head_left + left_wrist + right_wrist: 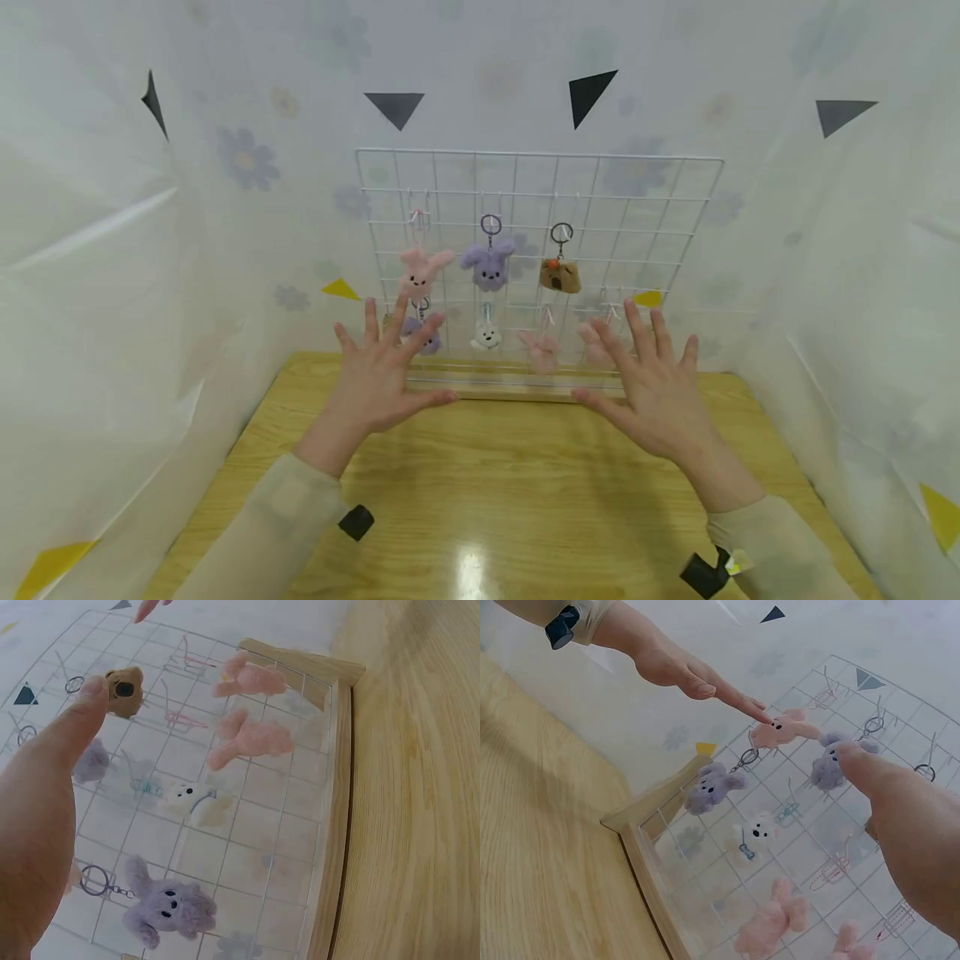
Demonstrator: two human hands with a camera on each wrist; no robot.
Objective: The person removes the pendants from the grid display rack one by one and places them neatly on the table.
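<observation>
Both hands hover with fingers spread before a white wire grid rack (540, 154) hung with plush keychains. My left hand (375, 379) holds nothing; its fingers overlap the lower purple bunny (431, 340) in the head view, just under a pink bunny (420, 277). Empty too, my right hand (660, 400) is nearest a pink plush (594, 346) at the lower right, which its index finger partly covers. Between the hands hang another purple bunny (490, 271), a brown plush (564, 277), a white dog (487, 336) and a second pink plush (542, 354).
The rack's wooden base (649, 881) stands at the back of a wood-grain table (480, 483). White flower-printed sheeting (300, 208) surrounds the table at the back and sides, with black and yellow triangles on it. Each sleeve carries a small black device (357, 522) near the wrist.
</observation>
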